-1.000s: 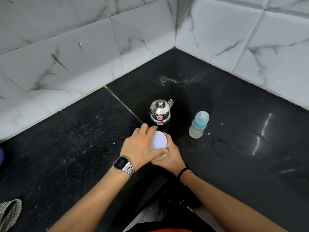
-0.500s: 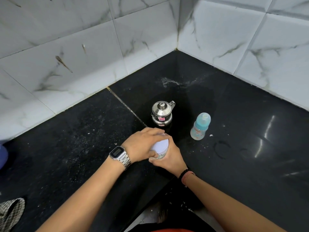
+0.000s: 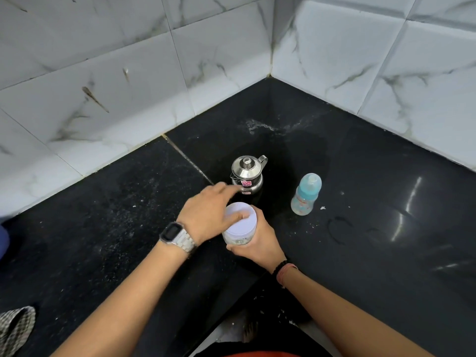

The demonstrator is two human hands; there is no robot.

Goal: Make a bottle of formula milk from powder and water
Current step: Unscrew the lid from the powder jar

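A small clear powder jar [image 3: 237, 239] with a white lid [image 3: 243, 224] stands near the front of the black counter [image 3: 373, 253]. My right hand [image 3: 258, 244] is wrapped around the jar's body from the right. From the left, my left hand [image 3: 206, 213], with a watch on its wrist, lies over the lid. Its thumb rests on top and its fingers reach past the far rim, blurred. A baby bottle [image 3: 305, 195] with a blue cap stands upright to the right. Just behind the jar is a small steel kettle [image 3: 247, 172] with its lid on.
White marble-look tiled walls [image 3: 128, 86] meet in a corner behind the kettle. Powder specks dot the counter around the bottle. A checked cloth [image 3: 15, 328] lies at the bottom left and a blue object [image 3: 2, 235] shows at the left edge.
My left hand has turned on the lid: its fingers swung from over the lid's top to the far side, and the thumb now lies on top. The right hand still holds the jar.
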